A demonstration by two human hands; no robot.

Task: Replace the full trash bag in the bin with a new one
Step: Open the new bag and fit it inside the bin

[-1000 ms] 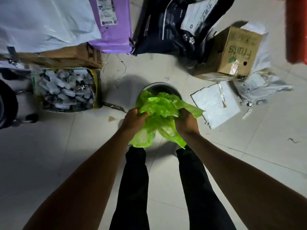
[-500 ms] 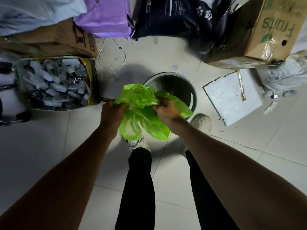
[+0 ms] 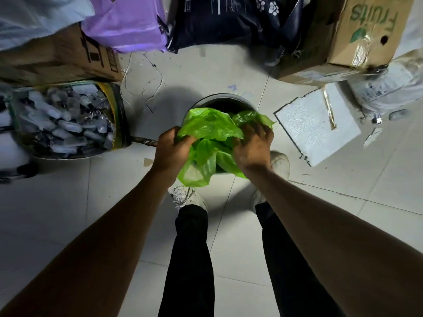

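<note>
A crumpled bright green trash bag [image 3: 209, 128] hangs bunched over the round grey bin [image 3: 219, 98] on the tiled floor. My left hand [image 3: 170, 152] grips the bag's left side with curled fingers. My right hand [image 3: 254, 147] grips its right side, fingers dug into the plastic. The bag covers most of the bin's mouth; only the far rim and a dark strip of the inside show. A loose flap of the bag dangles below my hands, over the bin's near edge.
A box of plastic bottles [image 3: 66, 120] stands to the left. Cardboard boxes [image 3: 357, 35], a purple bag [image 3: 128, 24] and a black bag [image 3: 231, 19] crowd the far side. A white foam slab [image 3: 318, 122] lies to the right. My shoes [image 3: 185, 197] stand near the bin.
My hands and the green bag have shifted right, so the bag now sits over the bin's mouth. The view has tilted and moved closer to the bin.
</note>
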